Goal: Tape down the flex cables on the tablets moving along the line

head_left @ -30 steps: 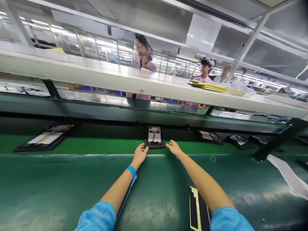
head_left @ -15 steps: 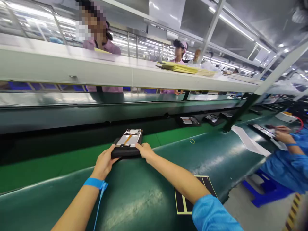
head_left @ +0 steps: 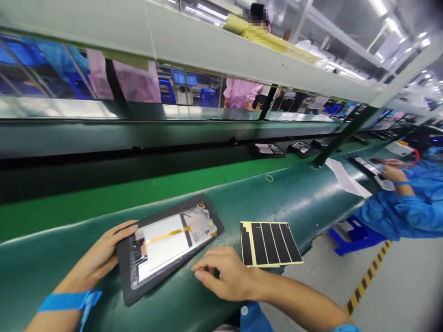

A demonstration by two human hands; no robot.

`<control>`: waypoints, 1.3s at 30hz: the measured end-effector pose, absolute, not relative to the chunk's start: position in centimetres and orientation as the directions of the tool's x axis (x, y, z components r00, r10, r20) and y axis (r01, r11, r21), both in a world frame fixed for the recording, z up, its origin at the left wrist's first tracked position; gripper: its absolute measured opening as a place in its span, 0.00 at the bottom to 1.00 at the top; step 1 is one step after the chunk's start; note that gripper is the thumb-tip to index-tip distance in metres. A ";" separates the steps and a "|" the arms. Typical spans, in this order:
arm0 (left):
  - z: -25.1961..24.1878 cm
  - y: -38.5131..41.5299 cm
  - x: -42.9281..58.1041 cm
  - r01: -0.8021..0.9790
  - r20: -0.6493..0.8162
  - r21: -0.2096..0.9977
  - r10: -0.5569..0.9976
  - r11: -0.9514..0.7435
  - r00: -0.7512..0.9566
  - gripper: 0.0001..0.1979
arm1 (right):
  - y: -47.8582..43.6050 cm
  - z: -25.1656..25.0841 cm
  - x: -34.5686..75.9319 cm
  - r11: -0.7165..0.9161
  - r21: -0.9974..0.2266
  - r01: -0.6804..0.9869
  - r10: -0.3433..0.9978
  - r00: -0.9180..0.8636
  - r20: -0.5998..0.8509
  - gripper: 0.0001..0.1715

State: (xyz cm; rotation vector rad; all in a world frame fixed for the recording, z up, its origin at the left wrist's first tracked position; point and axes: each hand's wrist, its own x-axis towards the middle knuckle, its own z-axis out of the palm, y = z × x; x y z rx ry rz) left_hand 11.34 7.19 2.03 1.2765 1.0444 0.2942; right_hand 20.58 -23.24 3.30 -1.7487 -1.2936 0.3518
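Observation:
An opened tablet (head_left: 169,246), its white battery, orange ribbon cable and circuit board showing, lies in a black holder (head_left: 128,288) slanted over the green bench edge. My left hand (head_left: 104,253) grips the holder's left end, thumb on top and fingers at its side and below. Just off the holder's lower right edge is my right hand (head_left: 224,274). Its fingers are curled, with the thumb tip close to the index finger and nothing visible between them. Right of that hand lies a sheet of black adhesive strips (head_left: 272,244) with yellow borders.
A green belt (head_left: 180,180) runs behind the bench, carrying more tablets in holders (head_left: 268,150). A slanted post (head_left: 342,133) stands on the right. Beyond it, a co-worker's hands (head_left: 394,173) work at another tablet. A yellow ring (head_left: 269,178) lies on the bench.
The tablet and holder have come nearer from the belt edge and turned lengthwise across the bench. My right hand has let go of the holder. The view has tilted down.

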 end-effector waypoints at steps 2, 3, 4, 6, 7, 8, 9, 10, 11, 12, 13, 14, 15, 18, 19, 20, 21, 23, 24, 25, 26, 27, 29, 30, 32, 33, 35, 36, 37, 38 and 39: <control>1.3 6.8 10.8 0.381 -0.528 0.849 0.578 0.365 0.623 0.20 | -23.1 3.5 19.7 0.073 -0.737 0.672 0.895 0.281 0.345 0.13; 1.1 6.7 10.7 0.377 -0.523 0.851 0.540 0.365 0.659 0.23 | -22.7 3.5 19.4 0.113 -0.715 0.690 0.900 0.233 0.368 0.13; 1.1 6.5 10.6 0.351 -0.460 0.888 0.565 0.297 0.685 0.25 | -22.3 3.6 19.2 0.137 -0.698 0.703 0.903 0.201 0.380 0.13; 1.1 6.3 10.6 0.301 -0.286 0.950 0.633 0.088 0.720 0.28 | -21.3 3.7 18.9 0.153 -0.679 0.718 0.904 0.176 0.389 0.13; 1.2 6.2 10.5 0.275 -0.190 0.961 0.663 -0.025 0.724 0.29 | -20.8 3.7 18.9 0.150 -0.675 0.723 0.903 0.178 0.391 0.12; 1.3 6.3 10.4 0.256 -0.125 0.963 0.693 -0.089 0.711 0.29 | -20.3 3.8 19.0 0.146 -0.672 0.726 0.902 0.182 0.392 0.12; 1.4 6.3 10.2 0.246 -0.081 0.961 0.719 -0.128 0.690 0.29 | -19.8 3.9 19.2 0.139 -0.670 0.730 0.903 0.185 0.389 0.11; 1.4 6.5 9.9 0.243 -0.042 0.956 0.746 -0.163 0.664 0.29 | -19.2 3.9 19.4 0.134 -0.666 0.734 0.905 0.183 0.384 0.11; 1.3 6.6 9.5 0.249 -0.006 0.948 0.772 -0.197 0.635 0.27 | -18.7 3.8 19.6 0.130 -0.659 0.740 0.909 0.176 0.377 0.11; 1.2 6.6 9.0 0.261 0.027 0.936 0.790 -0.235 0.613 0.24 | -18.0 3.7 19.9 0.128 -0.648 0.751 0.914 0.164 0.371 0.11; 1.0 6.6 8.4 0.277 0.055 0.922 0.797 -0.272 0.601 0.21 | -17.4 3.6 20.2 0.129 -0.630 0.766 0.919 0.146 0.365 0.11; 0.8 6.5 7.9 0.292 0.073 0.906 0.794 -0.305 0.604 0.17 | -16.7 3.4 20.4 0.131 -0.603 0.787 0.923 0.125 0.363 0.12; 0.6 6.3 7.4 0.304 0.080 0.892 0.780 -0.334 0.621 0.15 | -16.1 3.1 20.7 0.133 -0.568 0.812 0.926 0.103 0.364 0.12; 0.0 5.2 6.4 0.314 0.071 0.862 0.707 -0.399 0.703 0.11 | -14.5 2.3 21.2 0.122 -0.421 0.899 0.930 0.045 0.366 0.13; -0.2 4.8 6.4 0.312 0.071 0.854 0.687 -0.417 0.724 0.10 | -14.1 2.1 21.3 0.113 -0.372 0.921 0.930 0.034 0.367 0.13; -0.2 4.3 6.4 0.311 0.075 0.844 0.671 -0.437 0.738 0.10 | -13.8 1.9 21.3 0.102 -0.330 0.938 0.930 0.028 0.367 0.13; -0.2 3.9 6.5 0.311 0.082 0.833 0.659 -0.458 0.748 0.09 | -13.6 1.8 21.4 0.090 -0.296 0.951 0.930 0.026 0.367 0.13; -0.1 3.1 6.6 0.320 0.098 0.802 0.640 -0.504 0.762 0.07 | -13.3 1.6 21.5 0.075 -0.247 0.966 0.931 0.020 0.364 0.13; 0.1 2.7 6.6 0.329 0.103 0.784 0.633 -0.526 0.767 0.05 | -13.3 1.5 21.5 0.069 -0.228 0.971 0.932 0.019 0.361 0.12; 0.3 2.3 6.6 0.340 0.104 0.765 0.627 -0.546 0.772 0.04 | -13.2 1.4 21.5 0.061 -0.210 0.976 0.934 0.018 0.356 0.12; 0.4 1.9 6.6 0.353 0.103 0.747 0.622 -0.564 0.776 0.03 | -13.2 1.3 21.6 0.052 -0.194 0.980 0.936 0.020 0.351 0.12; 0.6 1.5 6.6 0.365 0.101 0.729 0.619 -0.579 0.779 0.02 | -13.1 1.2 21.6 0.043 -0.178 0.983 0.938 0.021 0.346 0.12; 0.8 0.7 6.6 0.389 0.097 0.694 0.614 -0.605 0.783 0.02 | -13.2 1.2 21.8 0.023 -0.150 0.988 0.943 0.028 0.332 0.12; 0.9 0.4 6.6 0.400 0.097 0.677 0.614 -0.617 0.783 0.02 | -13.2 1.2 21.9 0.012 -0.141 0.990 0.946 0.035 0.323 0.12; 0.8 -0.3 6.8 0.423 0.102 0.644 0.619 -0.638 0.779 0.03 | -13.3 1.2 22.3 -0.017 -0.149 0.989 0.951 0.062 0.304 0.12; 0.8 -0.5 7.0 0.433 0.106 0.629 0.622 -0.646 0.776 0.03 | -13.3 1.2 22.4 -0.032 -0.166 0.986 0.953 0.081 0.293 0.13; 0.7 -0.8 7.2 0.448 0.113 0.607 0.629 -0.657 0.769 0.04 | -13.3 1.3 22.7 -0.055 -0.218 0.974 0.957 0.114 0.268 0.12; 0.6 -0.8 7.3 0.452 0.116 0.601 0.631 -0.659 0.767 0.04 | -13.3 1.4 22.8 -0.060 -0.246 0.967 0.958 0.125 0.258 0.11; 0.6 -0.7 7.3 0.455 0.118 0.598 0.634 -0.660 0.765 0.04 | -13.3 1.4 22.8 -0.061 -0.271 0.961 0.960 0.130 0.248 0.10; 0.6 -0.6 7.2 0.456 0.118 0.599 0.635 -0.659 0.763 0.04 | -13.2 1.4 22.8 -0.059 -0.289 0.955 0.962 0.132 0.240 0.09; 0.6 -0.4 7.2 0.457 0.115 0.603 0.637 -0.655 0.762 0.04 | -13.1 1.4 22.9 -0.056 -0.302 0.952 0.964 0.130 0.233 0.09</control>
